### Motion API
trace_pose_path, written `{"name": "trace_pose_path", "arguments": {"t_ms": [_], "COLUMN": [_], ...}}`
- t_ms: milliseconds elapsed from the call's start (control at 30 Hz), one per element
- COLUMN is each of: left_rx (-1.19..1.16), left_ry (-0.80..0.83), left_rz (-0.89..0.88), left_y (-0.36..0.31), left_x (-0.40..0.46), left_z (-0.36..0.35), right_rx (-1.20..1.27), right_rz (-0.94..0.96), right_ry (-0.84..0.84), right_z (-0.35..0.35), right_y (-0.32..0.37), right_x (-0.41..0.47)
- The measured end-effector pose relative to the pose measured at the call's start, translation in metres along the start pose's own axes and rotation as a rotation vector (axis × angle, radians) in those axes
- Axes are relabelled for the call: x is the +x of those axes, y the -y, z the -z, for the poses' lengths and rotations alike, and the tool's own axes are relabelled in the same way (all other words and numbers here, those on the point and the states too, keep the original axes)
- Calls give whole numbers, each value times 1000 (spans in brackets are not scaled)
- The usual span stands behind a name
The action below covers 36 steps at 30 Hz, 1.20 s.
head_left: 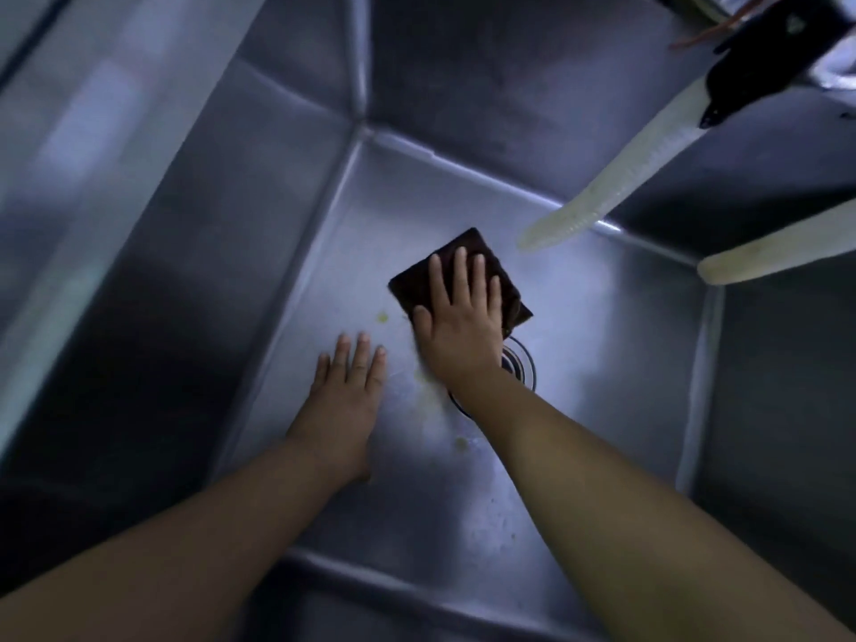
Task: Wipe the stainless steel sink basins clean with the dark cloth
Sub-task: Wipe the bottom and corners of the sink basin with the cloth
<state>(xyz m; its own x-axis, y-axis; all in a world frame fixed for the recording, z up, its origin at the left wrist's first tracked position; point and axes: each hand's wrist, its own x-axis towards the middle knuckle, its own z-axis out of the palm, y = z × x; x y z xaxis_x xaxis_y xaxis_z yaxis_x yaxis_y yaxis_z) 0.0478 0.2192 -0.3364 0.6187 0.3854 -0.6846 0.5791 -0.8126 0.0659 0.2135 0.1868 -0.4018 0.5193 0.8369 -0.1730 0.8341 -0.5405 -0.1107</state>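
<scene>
I look down into a deep stainless steel sink basin [602, 345]. A folded dark cloth [498, 271] lies flat on the basin floor just beyond the drain [521, 363]. My right hand [458, 326] presses on the cloth with straight, spread fingers and covers most of it. My left hand [347, 400] rests flat on the bare basin floor to the left, fingers straight, holding nothing. My right wrist hides part of the drain. Small yellowish specks [382, 317] sit on the floor near the cloth and near my right forearm.
Two pale flexible hoses [616, 178] hang into the basin from the upper right, under a dark fitting [764, 62]. Steep steel walls [194, 252] close the basin on all sides.
</scene>
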Motion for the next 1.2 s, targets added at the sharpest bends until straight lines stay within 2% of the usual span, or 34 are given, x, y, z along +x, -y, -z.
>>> {"name": "trace_pose_path", "arguments": {"t_ms": [67,167,233,333,533,667,733,833,933,1100,1200], "left_rx": [52,259,317,285,222,101,-1,-96,-30,36,56], "left_ry": [23,68,35,-98,-157,-147,-150,-160,-189,-173,-152], "left_rz": [-9,7,11,-29,-2,24,30,38,18,48,60], "left_y": [2,10,17,29,41,47,52,59,60,60,61], "left_x": [-6,-18,-33,-57,-94,-101,-97,-89,-84,-80,-79], "left_z": [11,34,48,59,54,42,40,38,35,28,26], "right_rx": [-22,-16,-14,-56,-178,-113,-72,-49,-80,-102,-126], "right_rz": [84,206,302,442,708,799,773,609,457,193,180], "right_ry": [40,70,93,151,209,207,172,84,43,-40,-63], "right_z": [-1,-1,0,1,1,-3,-2,0,8,27,28], "right_y": [7,10,8,-13,-81,-62,-38,-7,8,-12,-18], "right_x": [-21,-57,-86,-136,-230,-206,-168,-95,-23,92,121]}}
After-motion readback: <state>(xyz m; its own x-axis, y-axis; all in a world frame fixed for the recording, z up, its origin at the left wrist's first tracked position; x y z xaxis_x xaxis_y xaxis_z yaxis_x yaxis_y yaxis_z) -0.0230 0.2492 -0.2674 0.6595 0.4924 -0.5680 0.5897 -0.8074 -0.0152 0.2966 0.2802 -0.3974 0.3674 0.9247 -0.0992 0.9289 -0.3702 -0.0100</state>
